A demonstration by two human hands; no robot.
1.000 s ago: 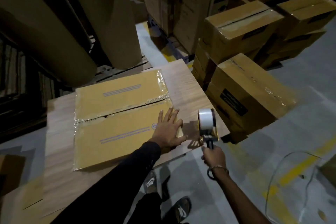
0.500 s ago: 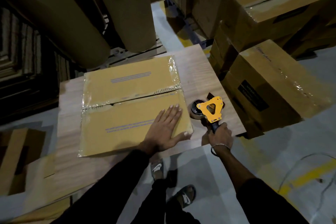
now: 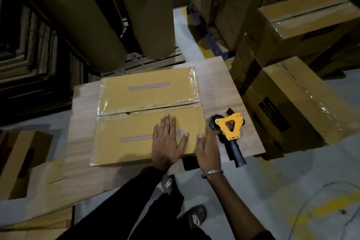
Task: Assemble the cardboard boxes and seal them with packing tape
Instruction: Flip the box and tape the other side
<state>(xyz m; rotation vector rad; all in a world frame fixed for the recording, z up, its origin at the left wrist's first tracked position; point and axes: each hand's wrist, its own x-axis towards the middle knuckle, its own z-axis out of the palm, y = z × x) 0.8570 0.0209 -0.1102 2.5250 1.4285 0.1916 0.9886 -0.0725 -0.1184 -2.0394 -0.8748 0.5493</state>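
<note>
Dim warehouse stacks ring the wooden surface [image 3: 218, 84], where I see my left hand [image 3: 167, 142] flat and empty on the taped box [image 3: 148, 115] and my right hand [image 3: 209, 152] released beside it, so the dispenser [image 3: 229, 128] just right of the box, handle overhanging, could get knocked off.

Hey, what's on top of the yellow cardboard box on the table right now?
The left hand lies flat on the cardboard box, and clear tape runs along its centre seam. Whatever print the hand covers cannot be seen.

Matt cardboard box [image 3: 148, 115] edged with glossy clear tape [image 3: 193, 84]; wood-grain counter [image 3: 220, 87]; tape dispenser [image 3: 230, 132] of yellow painted metal, dark matt handle.
</note>
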